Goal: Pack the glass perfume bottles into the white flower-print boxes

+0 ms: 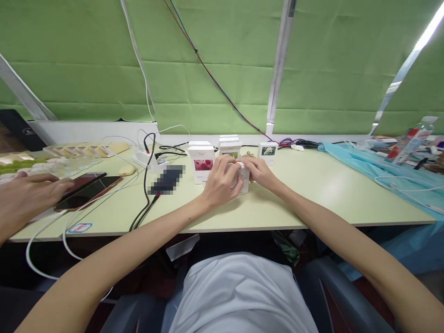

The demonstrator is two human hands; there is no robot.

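A small white box (244, 181) with fine print on its side stands on the table in front of me, between my two hands. My left hand (220, 181) is closed around its left side, the fingers curled over the top. With bent fingers my right hand (259, 172) grips the top right edge of the same box. Just left of my left hand is a white box with a red flower picture (203, 165). Behind my hands stand more white boxes (229, 144), partly hidden. A gold-coloured item (249, 155) shows in part behind my right hand.
A white box with a white flower picture (268, 153) stands beyond my right hand. At left, another person's hand (31, 196) touches a phone (81, 185). Black cables (147, 185) and a power strip (149, 159) lie nearby; blue sheeting (374, 171) covers the right end.
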